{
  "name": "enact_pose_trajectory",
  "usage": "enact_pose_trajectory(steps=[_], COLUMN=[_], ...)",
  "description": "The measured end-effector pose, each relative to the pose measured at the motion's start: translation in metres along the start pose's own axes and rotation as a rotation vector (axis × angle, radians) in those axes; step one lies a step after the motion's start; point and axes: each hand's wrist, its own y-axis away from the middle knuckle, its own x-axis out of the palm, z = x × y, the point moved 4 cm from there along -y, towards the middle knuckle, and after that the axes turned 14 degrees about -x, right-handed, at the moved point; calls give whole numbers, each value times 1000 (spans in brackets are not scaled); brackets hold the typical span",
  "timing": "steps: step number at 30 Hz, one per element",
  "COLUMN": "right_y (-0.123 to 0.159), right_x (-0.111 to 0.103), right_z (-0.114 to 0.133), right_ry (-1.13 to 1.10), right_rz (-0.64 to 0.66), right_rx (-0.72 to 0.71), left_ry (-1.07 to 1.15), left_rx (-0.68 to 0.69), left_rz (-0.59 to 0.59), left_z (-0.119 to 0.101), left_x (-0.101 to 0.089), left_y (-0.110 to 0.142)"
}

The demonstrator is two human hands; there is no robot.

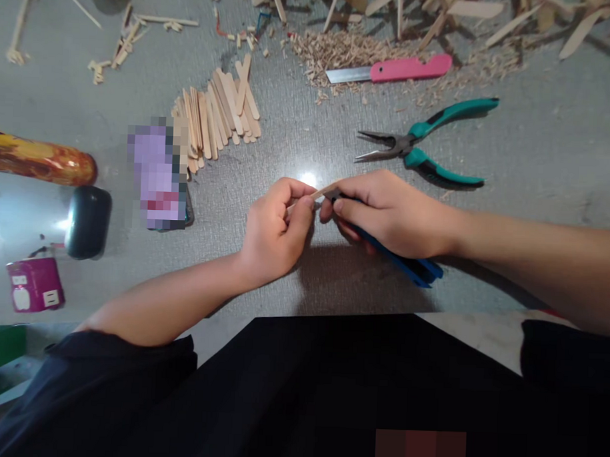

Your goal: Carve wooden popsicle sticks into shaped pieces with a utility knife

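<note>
Pinched between the thumb and fingers of my left hand is a thin wooden craft stick. My right hand wraps round a pair of blue-handled pliers, whose dark jaws meet the stick close to my left fingertips. Fingers cover much of both tool and stick, so I cannot tell how far the jaws are closed. Beyond my right hand lie teal-handled needle-nose pliers with their jaws apart. A pink-handled knife rests farther off, beside a heap of wood chips.
A fanned pile of craft sticks lies beyond my left hand, near a phone. At the left are a dark rounded case, a purple box and a yellow-orange cylinder. Stick constructions line the far edge.
</note>
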Motion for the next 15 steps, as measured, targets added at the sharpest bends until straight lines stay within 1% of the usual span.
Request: enact_pose_trajectory(steps=[7, 13, 15], right_y=[0, 2, 2], right_x=[1, 3, 3], right_z=[1, 1, 0], right_ry=[-105, -12, 23], right_rz=[-44, -70, -71], right_rx=[-76, -86, -87], left_ry=[-30, -21, -5], left_rx=[87, 81, 54], left_rz=[-73, -75, -74], left_z=[-2, 1, 2], left_x=[-2, -2, -1], left_y=[-2, -1, -1])
